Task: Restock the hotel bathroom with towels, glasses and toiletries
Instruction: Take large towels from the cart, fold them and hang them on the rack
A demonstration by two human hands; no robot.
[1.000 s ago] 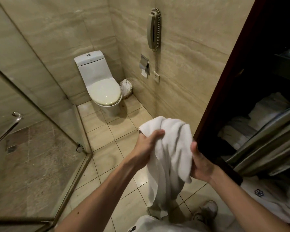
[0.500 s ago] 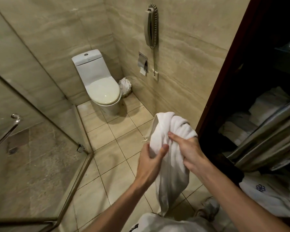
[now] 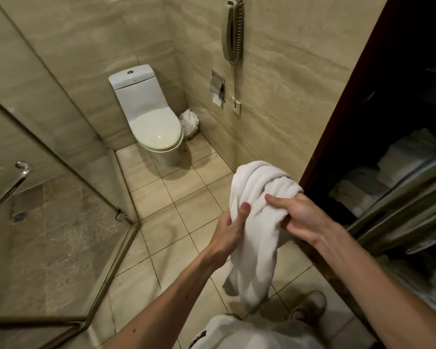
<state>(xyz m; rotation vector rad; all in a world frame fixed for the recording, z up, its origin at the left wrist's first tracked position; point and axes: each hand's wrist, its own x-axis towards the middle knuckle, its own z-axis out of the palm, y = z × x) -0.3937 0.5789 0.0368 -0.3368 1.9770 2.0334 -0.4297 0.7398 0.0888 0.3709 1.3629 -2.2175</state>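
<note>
The white towel (image 3: 258, 250) hangs in the air over the floor tiles (image 3: 186, 210), bunched at its top, long axis running downward. The left grip (image 3: 228, 229) is curled round its left edge; the right grip (image 3: 301, 216) pinches the bunched top from the right. Both hold at nearly one level. The shelf unit (image 3: 350, 109) with folded towels (image 3: 408, 157) lies to the right, nearer the right grip.
</note>
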